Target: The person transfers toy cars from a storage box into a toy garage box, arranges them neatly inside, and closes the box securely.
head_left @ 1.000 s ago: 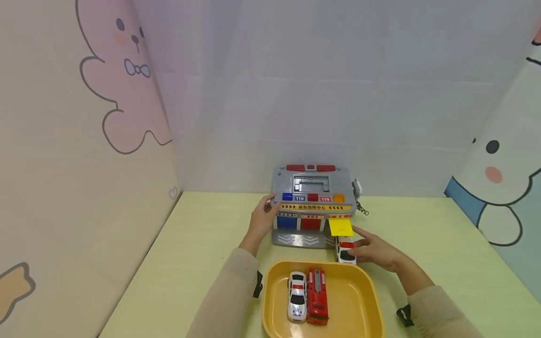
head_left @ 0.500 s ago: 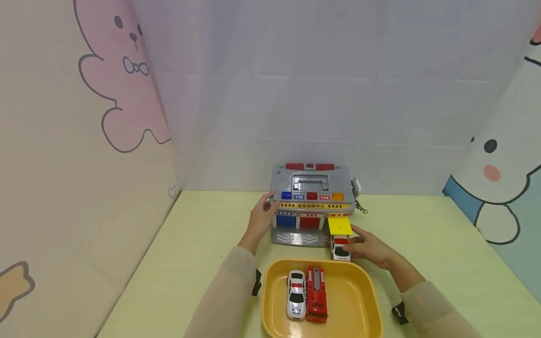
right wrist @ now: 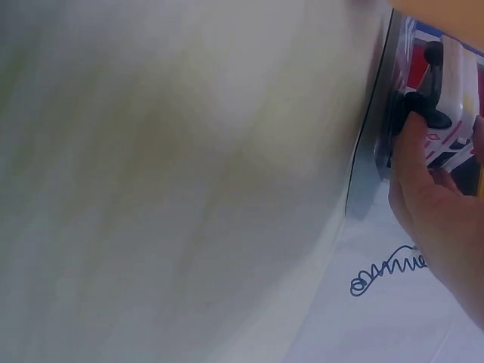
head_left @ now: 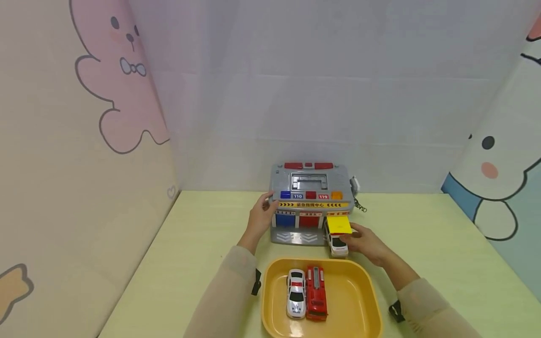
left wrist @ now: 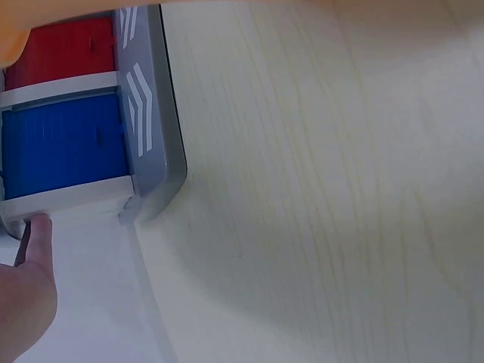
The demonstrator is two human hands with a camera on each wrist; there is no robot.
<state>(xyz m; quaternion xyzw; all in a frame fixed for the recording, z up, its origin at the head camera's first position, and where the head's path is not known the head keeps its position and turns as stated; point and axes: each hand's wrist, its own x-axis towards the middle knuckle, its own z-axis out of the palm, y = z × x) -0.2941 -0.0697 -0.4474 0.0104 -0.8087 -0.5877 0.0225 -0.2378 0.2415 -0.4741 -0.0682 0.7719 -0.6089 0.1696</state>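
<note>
My left hand (head_left: 260, 218) grips the left side of a grey toy garage (head_left: 283, 237), thumb on the front and fingers at the upper edge. In the left wrist view, a fingertip touches the garage beside its blue door (left wrist: 64, 144). With my right hand (head_left: 367, 245) I hold a white toy car (head_left: 338, 249) by its side, thumb on top. The car's rear lies under the raised yellow door (head_left: 339, 224) at the garage's right bay, its front sticking out. The right wrist view shows the white car (right wrist: 457, 83) tilted, with its black wheels and red markings visible.
A yellow tray (head_left: 359, 300) stands in front of the garage, with a white police car (head_left: 296, 295) and a red fire truck (head_left: 316, 293) side by side in it. A handset (head_left: 355, 185) with a coiled cord is on the garage's right side. Printed cloth walls surround the table.
My right hand has moved the white car back and slightly left, farther under the yellow door. The left hand keeps its place on the garage.
</note>
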